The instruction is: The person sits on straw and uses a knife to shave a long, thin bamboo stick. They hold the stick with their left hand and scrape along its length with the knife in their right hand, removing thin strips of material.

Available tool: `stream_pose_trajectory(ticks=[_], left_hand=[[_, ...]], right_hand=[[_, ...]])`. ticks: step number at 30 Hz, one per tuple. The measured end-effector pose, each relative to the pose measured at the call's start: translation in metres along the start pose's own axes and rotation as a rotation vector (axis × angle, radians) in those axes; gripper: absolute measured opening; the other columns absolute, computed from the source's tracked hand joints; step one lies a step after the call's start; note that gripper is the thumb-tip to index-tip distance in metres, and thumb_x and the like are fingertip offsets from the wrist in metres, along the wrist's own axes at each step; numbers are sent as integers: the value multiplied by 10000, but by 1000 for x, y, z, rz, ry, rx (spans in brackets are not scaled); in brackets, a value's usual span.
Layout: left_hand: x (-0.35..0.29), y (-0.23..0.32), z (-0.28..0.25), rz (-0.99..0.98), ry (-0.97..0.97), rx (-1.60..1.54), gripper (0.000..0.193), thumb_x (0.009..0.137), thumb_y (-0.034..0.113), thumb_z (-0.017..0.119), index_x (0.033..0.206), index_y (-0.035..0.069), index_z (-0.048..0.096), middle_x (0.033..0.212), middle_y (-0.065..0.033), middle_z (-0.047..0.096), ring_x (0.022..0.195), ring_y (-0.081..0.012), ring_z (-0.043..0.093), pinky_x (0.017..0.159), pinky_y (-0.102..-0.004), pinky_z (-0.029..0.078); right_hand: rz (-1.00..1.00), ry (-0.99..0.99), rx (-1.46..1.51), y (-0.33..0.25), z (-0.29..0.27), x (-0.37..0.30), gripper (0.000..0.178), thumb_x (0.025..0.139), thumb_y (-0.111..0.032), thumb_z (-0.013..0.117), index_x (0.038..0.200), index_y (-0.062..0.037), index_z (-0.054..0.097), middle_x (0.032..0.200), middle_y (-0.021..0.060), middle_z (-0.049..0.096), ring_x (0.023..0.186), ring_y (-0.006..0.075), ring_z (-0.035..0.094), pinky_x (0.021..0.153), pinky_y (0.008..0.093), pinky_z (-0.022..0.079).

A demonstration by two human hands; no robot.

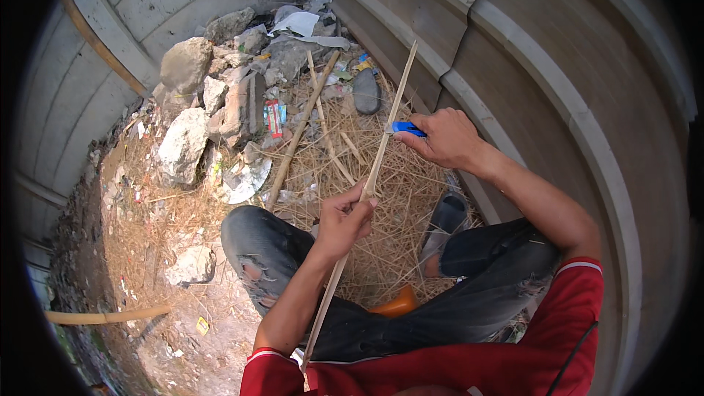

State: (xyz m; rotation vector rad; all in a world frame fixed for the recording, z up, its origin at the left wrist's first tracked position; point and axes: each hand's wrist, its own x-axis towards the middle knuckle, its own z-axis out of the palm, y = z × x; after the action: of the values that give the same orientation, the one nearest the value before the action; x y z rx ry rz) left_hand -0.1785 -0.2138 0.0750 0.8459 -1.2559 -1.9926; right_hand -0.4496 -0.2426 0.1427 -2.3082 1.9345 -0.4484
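Blue tool (408, 129) fills the right hand (449, 138), pale strip (380, 152) the left hand (345, 224).

Ground (229, 315): pale, sunlit dirt, littered with small scraps.
Straw (418, 169): loose layer, thickest toward ground's right edge.
Rubble (186, 66): rocks heaped near far edge.
Long sticks (305, 128): on straw, pointing toward far edge.
Single pale rock (192, 265): apart from heap, toward left edge.
Yellow wrapper (202, 325): nearer the near edge.
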Motion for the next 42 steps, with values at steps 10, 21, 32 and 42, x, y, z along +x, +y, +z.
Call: stream_pose_trajectory(ticks=[10, 21, 32, 42], left_hand=[[-21, -16, 11, -106, -125, 107, 455, 992, 46, 644, 1438, -7, 572, 695, 80, 462, 553, -4, 390, 481, -222, 313], [-23, -16, -11, -62, -138, 39, 474, 997, 41, 629, 1463, 3, 551, 681, 84, 455, 545, 0, 372, 482, -220, 284], [-16, -17, -9, -73, -94, -18, 513, 988, 26, 640, 1485, -6, 516, 662, 77, 458, 521, -10, 367, 466, -227, 285], [-20, -16, -13, -21, -111, 98, 432, 971, 35, 675, 1392, -29, 605, 703, 73, 515, 540, -3, 415, 476, -221, 318]], right_hand=[[649, 277, 98, 125, -47, 24, 705, 1009, -630, 498, 767, 10, 671, 653, 230, 616, 678, 411, 644, 693, 500, 493], [497, 424, 726, 95, -23, 8, 575, 988, -586, 587, 881, -27, 668, 549, -6, 413, 521, 109, 403, 521, 338, 345], [304, 348, 259, 61, -35, 0, 545, 1016, -518, 567, 898, 5, 668, 644, 139, 584, 585, 287, 513, 590, 417, 435], [236, 126, 55, 43, -25, -9, 595, 1022, -570, 512, 917, -19, 712, 713, 223, 664, 762, 457, 660, 716, 551, 507]])
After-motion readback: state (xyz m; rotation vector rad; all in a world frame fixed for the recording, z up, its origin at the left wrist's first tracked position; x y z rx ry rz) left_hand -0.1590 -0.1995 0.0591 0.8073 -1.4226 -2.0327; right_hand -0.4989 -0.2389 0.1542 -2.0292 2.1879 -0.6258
